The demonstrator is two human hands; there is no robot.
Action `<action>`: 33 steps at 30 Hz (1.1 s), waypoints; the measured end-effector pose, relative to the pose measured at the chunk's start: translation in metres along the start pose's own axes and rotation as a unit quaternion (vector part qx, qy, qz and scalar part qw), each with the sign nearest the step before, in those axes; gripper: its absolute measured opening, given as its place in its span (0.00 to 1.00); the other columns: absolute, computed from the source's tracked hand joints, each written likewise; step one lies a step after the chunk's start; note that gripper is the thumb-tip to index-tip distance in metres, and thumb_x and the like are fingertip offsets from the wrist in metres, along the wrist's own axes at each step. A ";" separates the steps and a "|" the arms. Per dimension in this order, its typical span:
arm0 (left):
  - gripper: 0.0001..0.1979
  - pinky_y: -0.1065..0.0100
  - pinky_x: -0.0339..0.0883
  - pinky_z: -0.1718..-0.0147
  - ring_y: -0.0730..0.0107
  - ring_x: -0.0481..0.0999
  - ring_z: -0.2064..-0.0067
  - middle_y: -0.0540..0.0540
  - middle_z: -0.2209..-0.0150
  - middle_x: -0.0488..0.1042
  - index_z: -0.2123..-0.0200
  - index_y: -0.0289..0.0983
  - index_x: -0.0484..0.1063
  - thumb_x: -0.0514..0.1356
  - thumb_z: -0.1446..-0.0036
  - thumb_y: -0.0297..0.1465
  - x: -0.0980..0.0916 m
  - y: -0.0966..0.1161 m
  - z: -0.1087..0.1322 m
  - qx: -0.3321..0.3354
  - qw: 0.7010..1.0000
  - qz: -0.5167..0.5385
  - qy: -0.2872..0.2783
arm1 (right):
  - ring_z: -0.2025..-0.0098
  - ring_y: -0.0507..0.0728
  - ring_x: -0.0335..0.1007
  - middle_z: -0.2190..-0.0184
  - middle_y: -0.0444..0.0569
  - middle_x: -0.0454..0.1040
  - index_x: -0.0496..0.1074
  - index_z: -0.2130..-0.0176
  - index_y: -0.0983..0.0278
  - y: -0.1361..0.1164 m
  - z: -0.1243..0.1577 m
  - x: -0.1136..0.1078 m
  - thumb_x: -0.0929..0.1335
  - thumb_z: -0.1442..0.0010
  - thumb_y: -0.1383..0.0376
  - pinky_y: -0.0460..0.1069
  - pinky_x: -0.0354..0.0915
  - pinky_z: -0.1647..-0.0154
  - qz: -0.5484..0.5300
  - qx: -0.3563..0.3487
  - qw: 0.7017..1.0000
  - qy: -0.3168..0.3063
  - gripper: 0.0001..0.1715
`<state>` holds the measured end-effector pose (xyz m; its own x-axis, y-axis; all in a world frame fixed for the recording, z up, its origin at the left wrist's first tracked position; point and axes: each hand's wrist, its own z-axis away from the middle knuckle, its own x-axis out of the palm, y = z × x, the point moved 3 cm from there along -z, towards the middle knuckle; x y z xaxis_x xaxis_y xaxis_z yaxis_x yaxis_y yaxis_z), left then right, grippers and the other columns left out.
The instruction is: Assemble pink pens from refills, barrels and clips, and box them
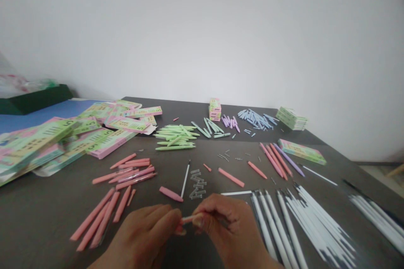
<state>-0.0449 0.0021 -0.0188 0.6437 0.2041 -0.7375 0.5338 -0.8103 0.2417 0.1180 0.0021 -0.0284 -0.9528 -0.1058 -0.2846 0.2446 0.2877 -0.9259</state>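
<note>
- It seems to be a small workshop for pens; whether it is inside a home, I cannot tell.
- The long dark table (38,210) carries pink pen parts (231,177), green pens (175,148) and blue pens (257,118), mostly grouped by colour.
- White refills (318,222) lie in bundles at the right.
- Printed cartons (47,136) are heaped at the left.
- Behind stands a white wall (202,33).

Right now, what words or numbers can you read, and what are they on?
"5": on boxes piled at left.
Their other print: too blurred to read.
Print on the middle box stack, right-hand box stack and single right-hand box: too small or blurred.
</note>
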 end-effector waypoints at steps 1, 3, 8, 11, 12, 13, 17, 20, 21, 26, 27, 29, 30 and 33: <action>0.16 0.78 0.62 0.78 0.77 0.72 0.78 0.54 0.77 0.70 0.68 0.40 0.62 0.45 0.52 0.15 0.000 0.000 0.000 0.008 1.000 0.009 -0.016 | 0.77 0.51 0.66 0.81 0.47 0.71 0.73 0.76 0.67 0.001 0.000 0.000 0.65 0.44 0.60 0.43 0.59 0.77 -0.002 0.008 1.000 -0.006 0.16; 0.16 0.76 0.62 0.78 0.75 0.72 0.77 0.53 0.77 0.70 0.67 0.39 0.61 0.45 0.53 0.14 0.001 0.000 0.001 0.023 0.999 0.020 -0.035 | 0.77 0.51 0.66 0.81 0.47 0.70 0.73 0.77 0.67 0.002 0.000 0.001 0.65 0.43 0.60 0.43 0.59 0.77 0.001 0.014 1.000 -0.015 0.17; 0.14 0.76 0.59 0.79 0.75 0.71 0.77 0.52 0.77 0.70 0.69 0.39 0.62 0.45 0.48 0.16 0.005 -0.003 0.004 -0.004 0.998 0.064 -0.017 | 0.76 0.50 0.66 0.80 0.47 0.71 0.73 0.75 0.67 0.000 -0.001 0.001 0.64 0.41 0.59 0.43 0.59 0.75 0.015 -0.010 1.000 -0.021 0.18; 0.12 0.77 0.57 0.80 0.76 0.69 0.79 0.52 0.79 0.70 0.71 0.38 0.66 0.45 0.40 0.25 0.019 -0.004 0.005 -0.127 0.968 0.201 -0.083 | 0.74 0.50 0.67 0.78 0.46 0.71 0.75 0.72 0.66 0.001 0.000 0.005 0.64 0.40 0.58 0.42 0.61 0.74 -0.062 0.023 0.997 -0.027 0.17; 0.15 0.78 0.55 0.83 0.78 0.66 0.81 0.52 0.81 0.68 0.72 0.38 0.67 0.44 0.38 0.30 0.025 -0.004 0.006 -0.196 0.937 0.266 -0.113 | 0.75 0.50 0.67 0.77 0.45 0.70 0.75 0.71 0.65 0.002 0.001 0.006 0.64 0.41 0.57 0.42 0.61 0.74 -0.089 0.035 0.995 -0.025 0.16; 0.18 0.78 0.53 0.85 0.79 0.63 0.84 0.53 0.83 0.66 0.72 0.37 0.68 0.44 0.37 0.36 0.032 -0.004 0.007 -0.257 0.895 0.334 -0.142 | 0.76 0.49 0.66 0.77 0.44 0.69 0.75 0.70 0.65 0.004 0.002 0.008 0.65 0.41 0.56 0.42 0.62 0.75 -0.114 0.047 0.992 -0.023 0.16; 0.29 0.77 0.49 0.89 0.81 0.57 0.87 0.51 0.84 0.64 0.77 0.33 0.70 0.50 0.47 0.54 0.047 0.001 0.011 -0.379 0.751 0.510 -0.179 | 0.82 0.48 0.63 0.80 0.41 0.65 0.74 0.73 0.65 0.008 0.006 0.016 0.68 0.46 0.51 0.42 0.59 0.82 -0.201 0.090 0.974 -0.050 0.19; 0.30 0.77 0.49 0.88 0.81 0.57 0.86 0.51 0.85 0.63 0.79 0.32 0.72 0.54 0.52 0.56 0.048 0.001 0.013 -0.385 0.744 0.518 -0.175 | 0.83 0.48 0.64 0.81 0.41 0.64 0.73 0.76 0.65 0.010 0.006 0.021 0.69 0.48 0.50 0.42 0.59 0.83 -0.243 0.110 0.961 -0.080 0.21; 0.31 0.77 0.48 0.88 0.81 0.57 0.86 0.51 0.85 0.62 0.79 0.32 0.72 0.54 0.52 0.56 0.047 0.001 0.014 -0.383 0.752 0.507 -0.173 | 0.82 0.48 0.64 0.81 0.41 0.64 0.73 0.77 0.66 0.011 0.006 0.022 0.70 0.49 0.50 0.41 0.59 0.83 -0.254 0.119 0.956 -0.090 0.21; 0.32 0.76 0.45 0.87 0.80 0.57 0.84 0.53 0.86 0.60 0.78 0.32 0.73 0.50 0.48 0.56 0.042 -0.001 0.016 -0.364 0.797 0.444 -0.188 | 0.78 0.50 0.67 0.78 0.42 0.66 0.74 0.73 0.66 0.021 0.003 0.023 0.72 0.53 0.49 0.41 0.61 0.82 -0.286 0.162 0.935 -0.134 0.21; 0.31 0.76 0.45 0.87 0.80 0.56 0.84 0.53 0.85 0.59 0.77 0.32 0.73 0.50 0.47 0.55 0.042 -0.001 0.016 -0.359 0.805 0.431 -0.195 | 0.77 0.50 0.66 0.77 0.43 0.66 0.74 0.72 0.66 0.022 0.003 0.023 0.71 0.52 0.49 0.42 0.62 0.82 -0.279 0.165 0.935 -0.141 0.22; 0.29 0.75 0.44 0.86 0.80 0.53 0.83 0.55 0.84 0.57 0.78 0.32 0.73 0.52 0.46 0.52 0.041 -0.002 0.017 -0.347 0.824 0.399 -0.203 | 0.77 0.49 0.64 0.77 0.43 0.66 0.74 0.71 0.66 0.024 0.003 0.023 0.70 0.50 0.48 0.42 0.63 0.80 -0.259 0.164 0.939 -0.154 0.22; 0.28 0.75 0.43 0.85 0.80 0.52 0.82 0.56 0.84 0.55 0.80 0.32 0.71 0.53 0.47 0.51 0.040 -0.003 0.017 -0.343 0.837 0.374 -0.205 | 0.78 0.48 0.63 0.78 0.43 0.66 0.74 0.72 0.66 0.023 0.003 0.024 0.69 0.50 0.48 0.43 0.63 0.79 -0.254 0.160 0.940 -0.160 0.23; 0.26 0.73 0.40 0.84 0.80 0.49 0.80 0.57 0.84 0.50 0.85 0.32 0.68 0.59 0.50 0.49 0.032 -0.010 0.014 -0.332 0.875 0.285 -0.207 | 0.81 0.47 0.62 0.81 0.41 0.65 0.71 0.74 0.66 0.022 0.003 0.021 0.68 0.50 0.46 0.43 0.63 0.79 -0.260 0.163 0.941 -0.139 0.25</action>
<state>-0.0375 0.0094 -0.0532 0.7292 -0.4561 -0.5101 0.4805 -0.1895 0.8563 0.1037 0.0038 -0.0555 -0.8858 -0.4101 0.2171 -0.1576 -0.1741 -0.9720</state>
